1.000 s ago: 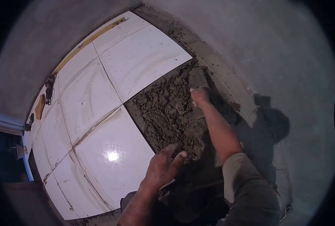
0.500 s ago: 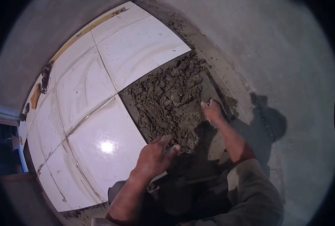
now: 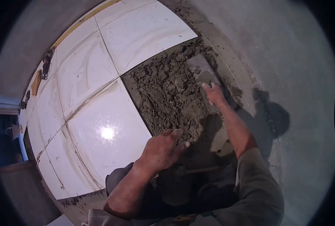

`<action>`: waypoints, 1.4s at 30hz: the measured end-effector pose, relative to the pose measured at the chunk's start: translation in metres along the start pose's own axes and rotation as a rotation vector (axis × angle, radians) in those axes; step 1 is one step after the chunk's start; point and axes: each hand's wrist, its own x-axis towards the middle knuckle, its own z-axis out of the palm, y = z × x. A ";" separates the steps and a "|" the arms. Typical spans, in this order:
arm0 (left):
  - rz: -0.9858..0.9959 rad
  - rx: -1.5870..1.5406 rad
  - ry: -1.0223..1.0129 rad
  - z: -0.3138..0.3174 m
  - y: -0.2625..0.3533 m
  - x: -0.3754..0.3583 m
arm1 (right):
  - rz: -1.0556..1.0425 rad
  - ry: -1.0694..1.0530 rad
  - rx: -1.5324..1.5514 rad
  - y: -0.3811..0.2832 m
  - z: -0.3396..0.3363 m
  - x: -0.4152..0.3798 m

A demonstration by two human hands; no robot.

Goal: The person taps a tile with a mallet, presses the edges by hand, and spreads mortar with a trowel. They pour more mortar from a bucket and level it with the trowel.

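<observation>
Trowel riding the mortar's right side

The right hand is grasping the trowel, its fingers curling round a handle that the hand itself is hiding. The blade is lying over the right part of the mortar; how hard it is pressing, I cannot tell. The left hand is holding nothing, its fingers spreading over the near edge of the bed, close to the corner of the near tile; whether it is touching mortar is unclear.

Lumps are filling the left and middle of the bed. Keeping the blade nearly flat, with its leading edge a touch raised, should suit this crumbly mix, as digging in would likely be tearing holes. Even pressure and overlapping strokes would be serving best, spreading lumps into the hollows.

The far tile is bordering the bed on the far side, so its edge deserves care. A string is running along the right, beside the wall; the blade is best staying clear of it.
</observation>
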 end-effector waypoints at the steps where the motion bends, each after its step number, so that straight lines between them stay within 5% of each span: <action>1: -0.010 -0.006 0.000 -0.002 0.001 -0.002 | 0.018 -0.021 -0.086 -0.025 0.004 -0.022; 2: -0.033 -0.012 -0.042 -0.007 0.004 -0.003 | 0.019 -0.030 -0.092 -0.014 0.010 -0.025; 4: -0.061 -0.035 -0.079 -0.010 0.006 -0.006 | -0.410 0.057 -0.443 0.002 0.013 -0.036; 11: -0.097 0.007 -0.117 -0.014 0.000 -0.008 | -0.295 -0.093 -0.536 -0.020 -0.038 -0.072; 14: -0.072 0.020 -0.101 -0.008 -0.005 -0.008 | -0.298 0.089 -0.433 -0.042 -0.016 -0.044; 18: -0.088 0.011 -0.109 -0.011 -0.004 -0.011 | -0.270 0.075 -0.261 -0.042 0.031 -0.032; 20: -0.075 0.009 -0.097 -0.011 -0.009 -0.015 | -0.298 -0.015 -0.510 -0.020 0.047 -0.050; 27: -0.096 0.003 -0.095 -0.020 -0.020 -0.016 | -0.303 -0.162 -0.648 -0.013 -0.020 -0.092; 29: -0.050 -0.008 -0.056 -0.013 -0.022 -0.013 | -0.311 0.080 -0.457 -0.030 -0.010 -0.076; 34: -0.001 0.005 -0.063 -0.007 -0.016 -0.008 | -0.172 -0.032 -0.200 -0.087 0.046 -0.040; 36: -0.080 -0.025 -0.160 -0.014 -0.014 -0.008 | -0.386 -0.046 -0.379 -0.099 0.074 -0.044; 42: -0.072 -0.045 -0.122 -0.020 -0.017 -0.014 | -0.325 -0.173 -0.722 -0.087 0.096 -0.080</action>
